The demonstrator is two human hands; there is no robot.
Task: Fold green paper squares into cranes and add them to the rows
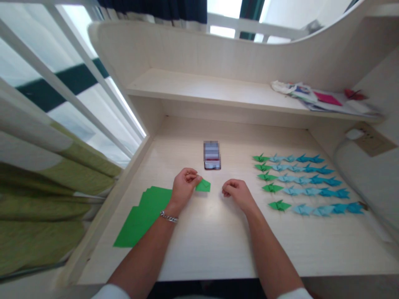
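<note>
A small folded green paper (203, 185) is near the middle of the desk (199, 236), far from the left edge and from the right edge. The left hand (186, 182) holds it by its left side, pinched between the thumb and the fingers. The right hand (236, 191) is just to the right and does not touch the paper. Its fingers are curled in, so it looks narrow. I cannot tell if its fingertips meet, or if anything is tucked inside.

To fold well, I think the pinch should be snug but soft, so the paper does not slip or get crushed. It is good to match the edges and points first, and only then press. Resting the paper flat on the desk while the right hand rubs along each fold should make a neat, sharp line. A crooked fold could make the later ones crooked too.

Green sheets (143, 211) lie by the desk's left edge, toward the front left corner, partly under the left arm. A phone (212, 155) lies nearer the back edge. Rows of paper birds (302, 180) sit toward the right edge.
</note>
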